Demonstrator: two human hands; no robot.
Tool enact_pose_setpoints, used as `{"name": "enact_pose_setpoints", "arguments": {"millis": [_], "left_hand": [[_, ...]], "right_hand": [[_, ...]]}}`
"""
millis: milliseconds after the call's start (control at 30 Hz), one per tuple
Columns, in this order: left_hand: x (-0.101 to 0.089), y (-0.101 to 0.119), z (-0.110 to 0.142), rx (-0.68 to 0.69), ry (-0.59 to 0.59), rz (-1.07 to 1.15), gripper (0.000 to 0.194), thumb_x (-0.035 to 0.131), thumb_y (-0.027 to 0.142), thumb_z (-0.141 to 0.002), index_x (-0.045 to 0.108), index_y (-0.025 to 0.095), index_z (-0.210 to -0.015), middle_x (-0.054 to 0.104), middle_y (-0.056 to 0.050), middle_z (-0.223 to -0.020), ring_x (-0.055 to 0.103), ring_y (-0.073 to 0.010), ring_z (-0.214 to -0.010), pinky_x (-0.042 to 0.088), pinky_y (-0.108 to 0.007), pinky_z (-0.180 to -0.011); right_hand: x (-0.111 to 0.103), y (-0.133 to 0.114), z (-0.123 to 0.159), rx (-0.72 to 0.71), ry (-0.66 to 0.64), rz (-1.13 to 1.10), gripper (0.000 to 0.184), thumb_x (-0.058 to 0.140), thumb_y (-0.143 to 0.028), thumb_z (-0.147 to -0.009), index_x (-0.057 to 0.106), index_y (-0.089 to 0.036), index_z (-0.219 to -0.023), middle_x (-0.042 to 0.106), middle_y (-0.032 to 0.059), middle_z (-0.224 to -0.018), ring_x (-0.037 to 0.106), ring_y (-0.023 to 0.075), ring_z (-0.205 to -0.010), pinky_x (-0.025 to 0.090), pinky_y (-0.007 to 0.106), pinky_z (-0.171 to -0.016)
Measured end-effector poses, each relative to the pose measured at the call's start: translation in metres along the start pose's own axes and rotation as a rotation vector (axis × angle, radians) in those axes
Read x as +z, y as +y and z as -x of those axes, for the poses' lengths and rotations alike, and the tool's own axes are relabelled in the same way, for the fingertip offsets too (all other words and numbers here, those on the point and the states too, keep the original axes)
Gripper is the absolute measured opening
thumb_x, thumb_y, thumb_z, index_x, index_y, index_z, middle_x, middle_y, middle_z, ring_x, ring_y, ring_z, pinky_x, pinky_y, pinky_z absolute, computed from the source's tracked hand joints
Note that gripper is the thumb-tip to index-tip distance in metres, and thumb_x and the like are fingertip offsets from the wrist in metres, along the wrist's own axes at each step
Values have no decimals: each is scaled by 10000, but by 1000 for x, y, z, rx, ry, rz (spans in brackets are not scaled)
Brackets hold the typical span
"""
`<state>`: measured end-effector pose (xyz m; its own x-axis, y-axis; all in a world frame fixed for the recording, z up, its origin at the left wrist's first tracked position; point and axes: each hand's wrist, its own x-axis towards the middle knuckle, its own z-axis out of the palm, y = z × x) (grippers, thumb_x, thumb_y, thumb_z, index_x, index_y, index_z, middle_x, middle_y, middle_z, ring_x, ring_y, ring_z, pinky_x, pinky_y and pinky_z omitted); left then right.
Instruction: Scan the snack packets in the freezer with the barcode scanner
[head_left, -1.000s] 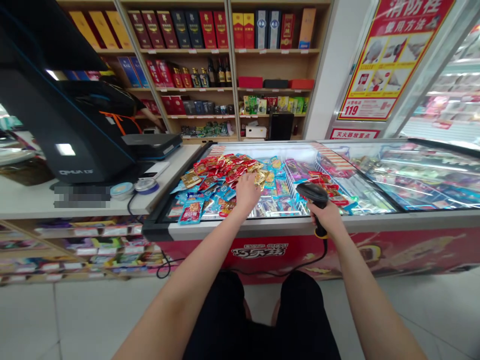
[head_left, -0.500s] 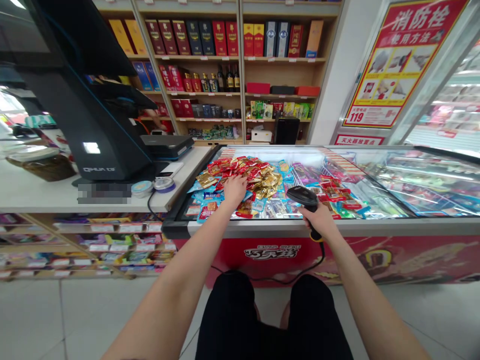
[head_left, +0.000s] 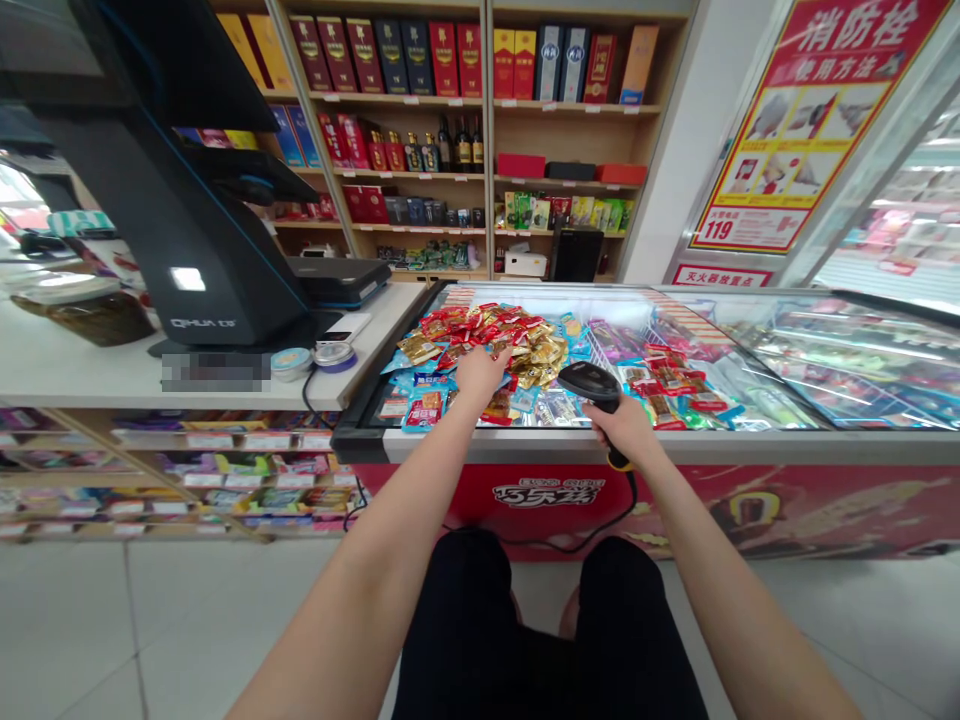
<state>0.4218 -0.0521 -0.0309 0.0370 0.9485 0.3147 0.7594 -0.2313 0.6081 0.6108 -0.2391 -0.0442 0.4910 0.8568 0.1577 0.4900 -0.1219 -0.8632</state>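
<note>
A heap of small snack packets (head_left: pixel 536 350), red, gold and brown, lies on the glass top of a chest freezer (head_left: pixel 420 447). My left hand (head_left: pixel 480 375) rests on the near side of this heap, fingers apart and touching the packets; the fingertips are partly hidden among them. My right hand (head_left: pixel 628 430) is wrapped round the handle of a black barcode scanner (head_left: pixel 590 382), its head pointing left toward the heap. Right of the scanner sits a smaller group of red packets (head_left: pixel 667 380). Blue packets (head_left: pixel 427 405) lie at the left near edge.
To the left, a counter (head_left: pixel 315 388) carries a black checkout terminal (head_left: pixel 202 240), round tubs (head_left: pixel 335 357) and a lidded jar (head_left: pixel 86 308). The scanner's cable (head_left: pixel 570 548) hangs before the freezer, near my knees. Shelves with boxes and bottles (head_left: pixel 465 150) stand behind.
My left hand has shifted slightly right across the heap. The scanner in my right hand has moved a little left, toward the heap. The view has also shifted slightly.
</note>
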Motion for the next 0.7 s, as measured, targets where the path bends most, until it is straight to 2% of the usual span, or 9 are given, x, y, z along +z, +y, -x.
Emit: {"name": "enact_pose_setpoints", "arguments": {"millis": [100,233,433,567,700], "left_hand": [[5,6,-7,-18,-29,-61,476,785,457,-821,700,112,-1138,716,-265,-1214,637,-391,-1223,479,-399,-987],[7,3,-9,-31,-44,5,383,745,258,-861,685,132,-1217,727,-208,-1237,656,-329,-1214,476,-364,-998],[4,1,4,-5,-64,340,242,621,236,-940,699,130,-1143,754,-158,-1161,699,-273,-1071,496,-335,-931],[8,4,21,-16,-29,545,221,503,240,-992,705,161,-1029,765,-96,-1035,698,-221,-957,503,-315,-897],[15,6,41,-8,-33,642,161,550,224,-958,696,168,-999,767,-72,-965,701,-204,-899,507,-302,-865]], "right_hand": [[1,-5,2,79,-49,-93,243,696,-417,-735,551,-225,-703,582,-1,-483,558,168,-399,462,275,-425],[0,-7,4,89,-46,-132,240,715,-398,-718,549,-225,-713,573,-10,-486,539,157,-402,443,268,-416],[-2,-1,-1,73,-51,-108,278,737,-429,-710,554,-221,-682,561,-12,-469,537,156,-389,455,273,-434],[-2,-6,-1,87,-24,-159,276,736,-428,-702,555,-221,-700,576,-11,-493,533,149,-389,448,268,-420],[-1,-21,1,79,6,-248,273,746,-405,-684,552,-220,-737,581,-22,-515,541,141,-402,463,259,-420]]}}
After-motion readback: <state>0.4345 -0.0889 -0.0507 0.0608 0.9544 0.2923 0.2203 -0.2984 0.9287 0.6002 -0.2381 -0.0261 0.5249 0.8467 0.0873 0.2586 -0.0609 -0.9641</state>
